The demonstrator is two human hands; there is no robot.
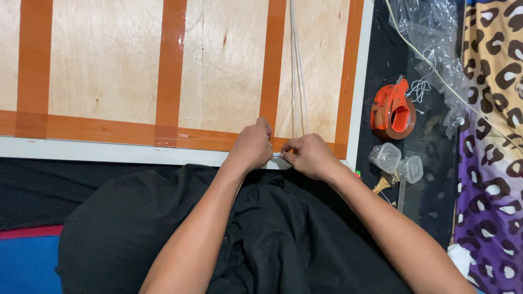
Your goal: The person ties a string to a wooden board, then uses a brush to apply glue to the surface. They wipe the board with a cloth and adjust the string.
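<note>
Down at the near edge of the pale plywood board [109, 60], which was crossed by orange-brown tape strips [170, 65] and framed in white, both hands met over a small whitish-silver object [277, 155]. The left hand [251, 146] had its fingertips pressed together on one end of that object, and the right hand [308, 155] pinched the other end between thumb and forefinger; what the object was could not be told, since it was tiny and mostly covered. It lay right at the board's white rim, just below the foot of a thin white cord [297, 65] that ran straight up the board. Black cloth [163, 228] covered the person's lap beneath both forearms. Off to the right, on a dark floor, sat an orange tape dispenser [392, 109], with two small clear plastic cups [396, 161] near it and crumpled clear plastic wrap [430, 32] above. A leopard-patterned fabric [493, 109] ran along the right edge.
</note>
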